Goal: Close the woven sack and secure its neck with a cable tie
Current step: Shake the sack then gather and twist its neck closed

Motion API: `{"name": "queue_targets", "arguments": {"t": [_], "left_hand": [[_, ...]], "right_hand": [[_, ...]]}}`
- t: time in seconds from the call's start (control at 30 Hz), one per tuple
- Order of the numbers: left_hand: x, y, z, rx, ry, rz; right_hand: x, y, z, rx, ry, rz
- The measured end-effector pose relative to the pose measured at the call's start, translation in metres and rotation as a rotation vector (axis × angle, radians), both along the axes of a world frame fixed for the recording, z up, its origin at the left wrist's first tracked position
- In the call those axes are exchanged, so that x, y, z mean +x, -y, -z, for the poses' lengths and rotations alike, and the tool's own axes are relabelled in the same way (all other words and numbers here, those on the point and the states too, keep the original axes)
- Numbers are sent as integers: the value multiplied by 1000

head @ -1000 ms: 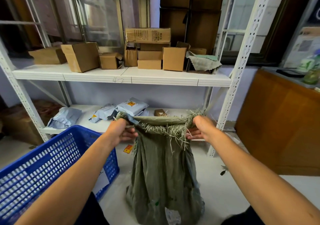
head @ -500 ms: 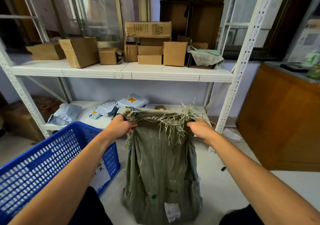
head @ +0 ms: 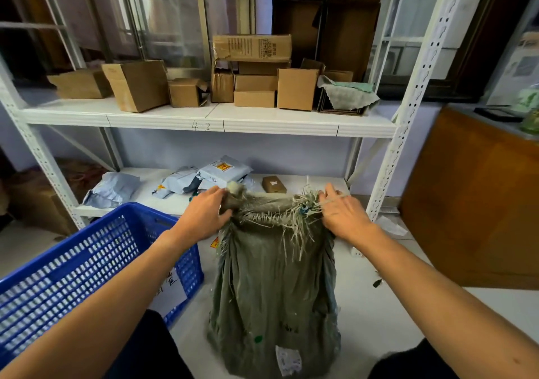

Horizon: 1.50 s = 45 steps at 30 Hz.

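Your green woven sack stood on the floor just in front of the white rack, its frayed mouth uppermost. Your left hand gripped one bunched corner of that mouth, fingers curled round it. Your right hand seemed to pinch the opposite corner, with the rim stretched between them.

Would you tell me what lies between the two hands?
In the head view, the sack's frayed top edge stretches between the left hand and right hand.

Arms stretched forward, my left hand grips the rim of the sack while my right hand, level opposite, pinches it too.
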<state>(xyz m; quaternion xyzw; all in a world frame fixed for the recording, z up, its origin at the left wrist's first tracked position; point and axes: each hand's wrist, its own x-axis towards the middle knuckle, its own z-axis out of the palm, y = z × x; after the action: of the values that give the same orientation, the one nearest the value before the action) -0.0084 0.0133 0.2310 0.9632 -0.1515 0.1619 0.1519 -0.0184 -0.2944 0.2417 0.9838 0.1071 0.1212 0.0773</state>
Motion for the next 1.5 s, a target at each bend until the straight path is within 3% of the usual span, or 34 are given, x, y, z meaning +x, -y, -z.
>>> {"name": "queue_targets", "arguments": {"t": [0.13, 0.23, 0.3, 0.37, 0.47, 0.53, 0.67, 0.8, 0.87, 0.93, 1.0, 1.23, 1.37, 1.5], "left_hand": [[-5, 6, 11, 119, -12, 112], [-6, 9, 11, 95, 24, 61], [-5, 16, 8, -26, 7, -47], [-6, 25, 5, -315, -133, -204], [-7, 34, -2, -978, -522, -280], [-8, 34, -4, -1216, -640, -264], [-12, 38, -4, -1471, -694, -207], [-12, 47, 1, -1435, -577, -185], [-10, 47, 2, -1254, -551, -135], [-7, 42, 3, -937, -524, -66], [-4, 37, 4, -623, -481, -40], [-12, 39, -1, -20, -91, -161], [-14, 39, 0, 74, -39, -72], [-18, 47, -1, 33, -93, -7]], "right_hand": [[-2, -1, 0, -125, -50, -48], [-10, -7, -2, -20, -49, -18], [-14, -14, -4, 72, -70, 44], [-16, -21, -4, 300, -177, 180], [-10, -31, 0, 1016, -472, 374], [-10, -33, 0, 1375, -603, 419], [-11, -32, -1, 1653, -634, 351], [-4, -36, 7, 1757, -648, 294], [-1, -35, 12, 1717, -670, 240], [3, -32, 17, 1575, -680, 198], [6, -29, 23, 1283, -574, 223], [-4, -35, 12, 577, -217, 44], [-13, -35, 7, 265, -62, -96], [-18, -49, 3, 164, -57, -104]]}}
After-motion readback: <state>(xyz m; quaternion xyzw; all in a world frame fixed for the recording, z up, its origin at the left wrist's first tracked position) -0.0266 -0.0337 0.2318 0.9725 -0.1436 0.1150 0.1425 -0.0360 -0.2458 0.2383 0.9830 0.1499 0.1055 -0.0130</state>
